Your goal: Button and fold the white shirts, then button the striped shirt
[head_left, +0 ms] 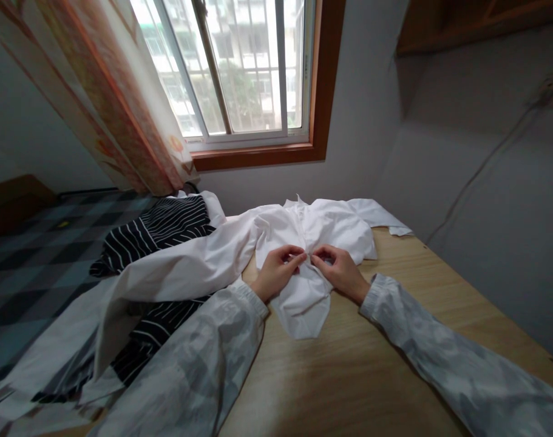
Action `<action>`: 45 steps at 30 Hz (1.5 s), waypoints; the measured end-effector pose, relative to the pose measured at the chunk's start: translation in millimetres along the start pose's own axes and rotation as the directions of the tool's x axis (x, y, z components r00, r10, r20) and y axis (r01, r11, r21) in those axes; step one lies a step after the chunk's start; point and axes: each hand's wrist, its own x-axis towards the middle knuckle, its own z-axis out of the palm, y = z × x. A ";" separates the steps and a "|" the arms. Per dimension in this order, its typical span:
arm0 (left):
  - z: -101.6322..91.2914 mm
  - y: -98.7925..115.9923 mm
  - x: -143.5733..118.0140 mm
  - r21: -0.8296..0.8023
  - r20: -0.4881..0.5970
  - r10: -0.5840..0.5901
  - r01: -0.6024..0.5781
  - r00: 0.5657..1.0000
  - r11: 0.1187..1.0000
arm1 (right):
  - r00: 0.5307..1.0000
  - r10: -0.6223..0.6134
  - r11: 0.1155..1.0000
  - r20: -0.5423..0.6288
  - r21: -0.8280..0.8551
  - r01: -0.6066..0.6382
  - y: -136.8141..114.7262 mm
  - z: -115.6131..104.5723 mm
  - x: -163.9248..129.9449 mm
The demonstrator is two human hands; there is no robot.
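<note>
A white long-sleeved shirt (340, 224) lies spread on the wooden table, its collar toward the wall and its hem toward me. My left hand (280, 271) pinches the front placket of the shirt near its lower middle. Close against it, my right hand (342, 271) pinches the same strip of cloth from the other side. The fingertips of both hands nearly meet there. Whatever small part, such as a button, sits between them is hidden. Below my hands the shirt's hem hangs loosely folded on the tabletop.
Black-and-white striped clothing (155, 227) and more white cloth (167, 267) are heaped at the left. Beyond them is a checked bed cover (25, 261). The wooden table (340, 382) borders the wall on the right, where a cable (476, 173) hangs. A window (249, 73) and curtain (103, 91) stand behind.
</note>
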 end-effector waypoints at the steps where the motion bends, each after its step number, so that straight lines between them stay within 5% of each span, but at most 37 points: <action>1: -0.5 -1.1 0.6 -0.013 -0.039 -0.001 0.000 0.999 1.000 | 1.000 -0.025 1.000 -0.006 -0.016 0.025 -2.2 -1.8 -1.1; 8: -5.8 -11.4 5.4 -0.066 -0.207 -0.035 0.021 0.978 0.998 | 0.969 -0.219 0.923 0.118 -0.297 0.245 -6.4 -9.3 -12.8; 12: -6.8 1.7 -0.8 0.170 -0.256 0.225 -0.185 0.940 0.968 | 0.986 -0.135 0.935 0.096 -0.317 0.159 3.3 -12.2 -9.9; 15: -7.8 17.7 -9.5 0.353 0.065 0.458 -0.449 0.887 0.821 | 0.995 -0.102 0.966 0.014 -0.239 0.103 9.8 -16.0 -3.7; 17: -7.5 23.1 -13.4 0.384 0.361 0.450 -0.571 0.816 0.726 | 0.991 -0.126 0.971 -0.046 -0.209 0.114 13.3 -18.7 0.3; 19: -6.5 21.8 -14.3 0.413 0.505 0.397 -0.618 0.767 0.669 | 0.982 -0.158 0.968 -0.105 -0.215 0.133 16.5 -21.0 3.3; 23: -7.3 10.2 -10.9 0.478 0.445 0.344 -0.544 0.827 0.689 | 0.968 -0.138 0.980 -0.211 -0.169 0.103 23.9 -24.9 5.4; 27: -13.0 6.7 -7.3 0.436 0.116 0.346 -0.361 0.931 0.825 | 0.967 -0.119 0.991 -0.224 -0.080 0.103 26.5 -29.5 4.9; 31: -16.4 8.0 -1.9 0.247 -0.167 0.259 -0.214 0.951 0.945 | 0.966 -0.173 0.984 -0.190 -0.085 0.159 18.7 -32.8 3.1; 38: -12.5 8.7 -2.1 0.019 -0.100 0.169 -0.168 0.981 0.986 | 0.995 0.058 0.988 0.086 0.139 -0.070 12.2 -34.6 -1.8; 45: -13.6 3.7 -2.9 0.013 -0.015 0.161 -0.161 0.987 0.987 | 0.986 0.160 0.956 0.050 0.243 -0.167 14.8 -33.2 4.5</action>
